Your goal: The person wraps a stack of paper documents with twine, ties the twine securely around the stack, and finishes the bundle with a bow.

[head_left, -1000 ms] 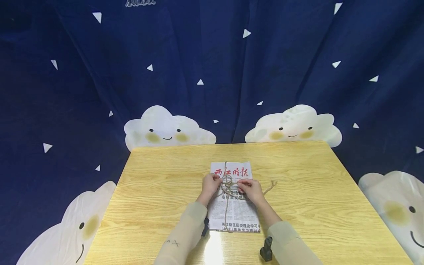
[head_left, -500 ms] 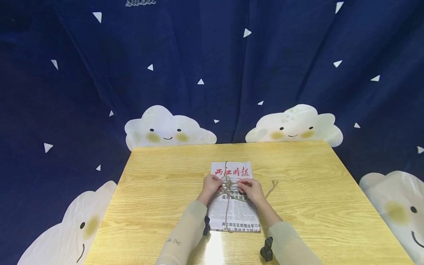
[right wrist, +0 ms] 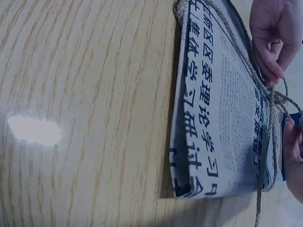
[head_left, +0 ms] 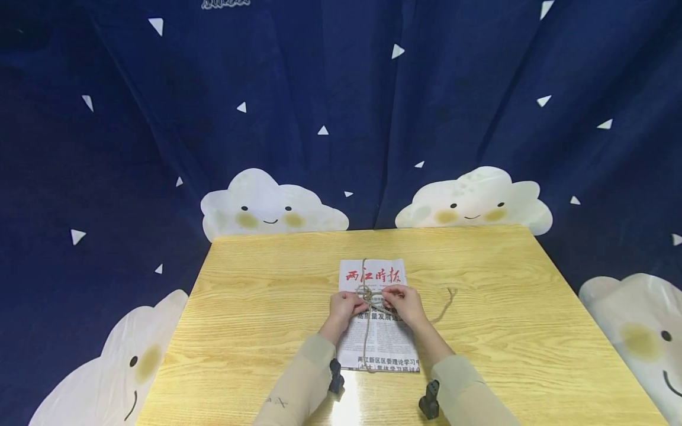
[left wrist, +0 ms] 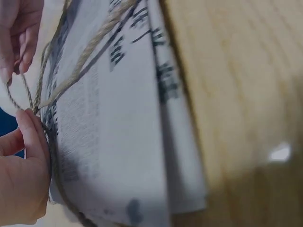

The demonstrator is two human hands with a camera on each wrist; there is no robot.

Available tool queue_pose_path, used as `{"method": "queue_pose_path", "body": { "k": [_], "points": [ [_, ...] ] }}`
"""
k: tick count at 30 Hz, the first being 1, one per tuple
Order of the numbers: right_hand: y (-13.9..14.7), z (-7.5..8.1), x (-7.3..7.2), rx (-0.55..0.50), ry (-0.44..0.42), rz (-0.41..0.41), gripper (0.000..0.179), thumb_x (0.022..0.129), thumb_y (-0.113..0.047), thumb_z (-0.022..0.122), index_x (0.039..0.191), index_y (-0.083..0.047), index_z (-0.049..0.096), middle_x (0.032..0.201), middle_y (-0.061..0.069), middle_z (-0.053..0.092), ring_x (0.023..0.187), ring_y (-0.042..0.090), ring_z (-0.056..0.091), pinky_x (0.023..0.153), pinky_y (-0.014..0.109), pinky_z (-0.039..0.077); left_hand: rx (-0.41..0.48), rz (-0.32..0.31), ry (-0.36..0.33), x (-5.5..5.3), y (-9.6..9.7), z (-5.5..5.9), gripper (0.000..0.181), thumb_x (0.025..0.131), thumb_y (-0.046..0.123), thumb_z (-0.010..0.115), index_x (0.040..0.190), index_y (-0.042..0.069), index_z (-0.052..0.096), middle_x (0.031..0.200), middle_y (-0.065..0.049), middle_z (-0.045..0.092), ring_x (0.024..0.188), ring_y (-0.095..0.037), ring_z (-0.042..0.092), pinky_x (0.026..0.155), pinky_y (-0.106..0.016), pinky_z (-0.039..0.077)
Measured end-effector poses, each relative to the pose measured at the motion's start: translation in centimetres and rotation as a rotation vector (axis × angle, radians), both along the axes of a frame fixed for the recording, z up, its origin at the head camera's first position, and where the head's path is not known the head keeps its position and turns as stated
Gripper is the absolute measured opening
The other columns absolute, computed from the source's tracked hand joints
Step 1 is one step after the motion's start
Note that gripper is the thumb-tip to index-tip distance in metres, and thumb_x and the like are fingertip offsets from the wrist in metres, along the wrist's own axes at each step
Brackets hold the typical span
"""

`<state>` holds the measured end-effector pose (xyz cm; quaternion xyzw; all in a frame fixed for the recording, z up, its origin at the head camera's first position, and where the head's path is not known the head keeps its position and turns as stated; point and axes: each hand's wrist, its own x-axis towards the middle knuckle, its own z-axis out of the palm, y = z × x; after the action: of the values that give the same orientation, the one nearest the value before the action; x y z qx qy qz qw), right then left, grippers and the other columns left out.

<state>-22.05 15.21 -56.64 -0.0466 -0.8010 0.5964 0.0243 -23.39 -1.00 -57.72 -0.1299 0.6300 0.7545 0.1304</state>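
Observation:
A folded newspaper [head_left: 391,349] with a red title lies on the table, bound crosswise with brown twine [head_left: 366,340]. At the crossing sits a knot with loose loops, near the paper's upper middle. My left hand [head_left: 345,310] pinches the twine just left of the knot; its fingertips meet the cord in the right wrist view too. From the right side, my right hand [head_left: 405,304] pinches a loop of the twine, and that loop shows between both hands in the left wrist view. The fingers partly cover the knot.
The wooden table [head_left: 256,284] extends on all sides of the newspaper. A frayed twine end [head_left: 450,299] trails onto the wood at the right. Behind the table hangs a dark blue curtain [head_left: 298,89] with clouds and triangles. Black cameras sit at both wrists.
My left hand has shifted slightly down and right, closer to the knot, changing its pinch. My right hand stays nearly in place. The loose twine end has swung a little to the right.

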Motion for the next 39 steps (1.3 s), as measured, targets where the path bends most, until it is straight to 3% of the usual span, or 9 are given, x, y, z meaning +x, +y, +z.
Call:
{"method": "queue_pose_path", "body": {
  "k": [3,7,10,14,21,26,30,36,39],
  "points": [
    [0.0,-0.1,0.0,0.003,0.008,-0.005,0.011,0.081,0.0,0.065,0.089,0.007,0.066,0.077,0.018,0.066,0.065,0.027,0.065,0.059,0.028,0.055,-0.078,-0.031,0.052,0.2,0.2,-0.2,0.009,0.078,-0.008,0.059,0.084,-0.015,0.058,0.066,-0.011,0.062,0.053,-0.011,0.062,0.055,-0.023,0.054],
    [0.1,-0.1,0.1,0.006,0.007,-0.008,0.01,0.08,0.001,0.065,0.088,0.007,0.066,0.077,0.019,0.066,0.066,0.029,0.065,0.059,0.029,0.055,-0.296,-0.099,0.11,0.1,-0.1,0.2,0.007,0.076,-0.003,0.066,0.072,-0.005,0.061,0.052,-0.002,0.056,0.041,-0.006,0.05,0.039,-0.016,0.042],
    [0.1,0.0,0.2,0.008,0.014,0.005,0.01,0.081,0.002,0.064,0.089,0.009,0.065,0.077,0.021,0.065,0.067,0.031,0.065,0.06,0.031,0.055,-0.423,-0.12,0.143,-0.4,-0.4,0.8,0.009,0.075,0.002,0.07,0.073,-0.003,0.062,0.053,0.0,0.054,0.043,-0.006,0.048,0.04,-0.016,0.04],
    [0.1,0.1,0.4,0.027,0.01,0.017,0.011,0.081,0.002,0.064,0.089,0.008,0.064,0.077,0.019,0.065,0.067,0.028,0.065,0.06,0.03,0.055,-0.465,-0.103,0.18,-1.3,-0.7,1.4,0.014,0.08,0.007,0.066,0.081,-0.006,0.065,0.062,-0.007,0.059,0.051,-0.009,0.051,0.046,-0.018,0.042],
    [0.0,0.5,0.8,0.053,0.001,0.028,0.011,0.08,0.001,0.065,0.09,0.005,0.064,0.076,0.014,0.065,0.066,0.023,0.064,0.061,0.028,0.055,-0.438,-0.121,0.193,-2.5,-0.7,1.3,0.015,0.084,0.005,0.061,0.086,-0.009,0.066,0.064,-0.01,0.06,0.05,-0.008,0.049,0.046,-0.016,0.039],
    [-0.1,0.6,1.0,0.08,0.004,0.024,0.008,0.081,0.001,0.064,0.088,0.005,0.064,0.075,0.012,0.063,0.065,0.022,0.063,0.058,0.027,0.054,-0.417,-0.174,0.157,-2.5,-0.9,1.4,0.013,0.082,0.001,0.058,0.085,-0.01,0.065,0.055,-0.007,0.056,0.046,-0.009,0.049,0.042,-0.017,0.041],
    [-0.2,0.7,1.2,0.098,-0.009,0.027,0.007,0.082,0.001,0.063,0.087,0.006,0.063,0.074,0.011,0.062,0.065,0.024,0.063,0.056,0.027,0.054,-0.371,-0.193,0.118,-2.2,-1.1,1.5,0.009,0.08,-0.002,0.056,0.079,-0.009,0.061,0.055,-0.009,0.058,0.043,-0.009,0.053,0.044,-0.022,0.05],
    [-0.2,0.8,1.2,0.104,-0.013,0.017,0.007,0.082,0.0,0.063,0.087,0.005,0.063,0.074,0.009,0.061,0.066,0.021,0.063,0.056,0.023,0.052,-0.204,-0.141,0.047,-1.5,-0.7,1.2,0.008,0.08,-0.005,0.054,0.081,-0.01,0.059,0.065,-0.018,0.063,0.051,-0.016,0.063,0.055,-0.027,0.055],
    [-0.2,0.9,1.2,0.133,0.003,0.015,0.007,0.081,0.0,0.064,0.087,0.003,0.063,0.072,0.008,0.061,0.063,0.016,0.06,0.054,0.021,0.05,-0.174,-0.114,0.035,-1.3,-0.4,0.8,0.011,0.079,-0.003,0.057,0.084,-0.012,0.062,0.066,-0.014,0.064,0.052,-0.012,0.062,0.055,-0.024,0.054]
  ]
}}
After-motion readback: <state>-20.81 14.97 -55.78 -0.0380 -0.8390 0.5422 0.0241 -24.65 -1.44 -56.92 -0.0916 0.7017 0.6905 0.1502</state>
